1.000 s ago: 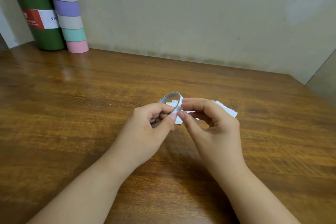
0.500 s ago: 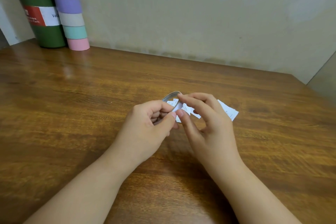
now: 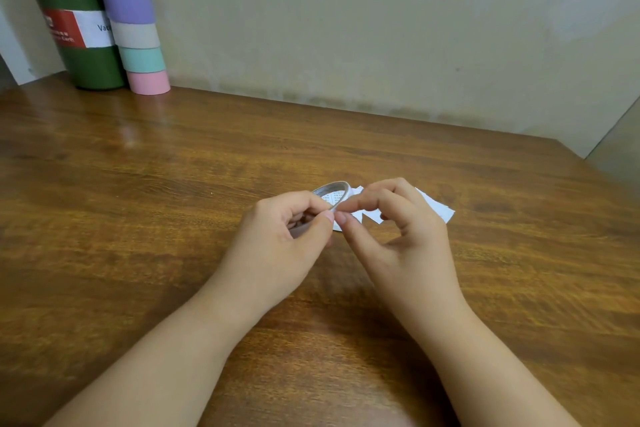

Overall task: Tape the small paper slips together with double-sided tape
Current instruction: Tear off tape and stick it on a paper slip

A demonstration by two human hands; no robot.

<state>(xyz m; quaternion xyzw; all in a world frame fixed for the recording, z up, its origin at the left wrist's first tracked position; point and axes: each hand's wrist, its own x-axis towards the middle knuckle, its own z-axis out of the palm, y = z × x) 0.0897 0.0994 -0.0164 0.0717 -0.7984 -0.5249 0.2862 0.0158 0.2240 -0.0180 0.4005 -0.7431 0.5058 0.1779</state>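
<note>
My left hand grips a thin roll of double-sided tape between thumb and fingers, held a little above the wooden table. My right hand pinches at the roll's outer edge with thumb and forefinger, right beside my left thumb. Several small white paper slips with printed text lie on the table behind my hands, partly hidden by my right fingers and seen through the roll's ring.
A green bottle with a red and white label stands at the far left against the wall. Next to it rises a stack of pastel tape rolls. The table's right corner lies near the wall.
My right thumb and forefinger have shifted along the roll's edge and closed into a tighter pinch. The roll has tipped slightly flatter. The view has drifted a little.
</note>
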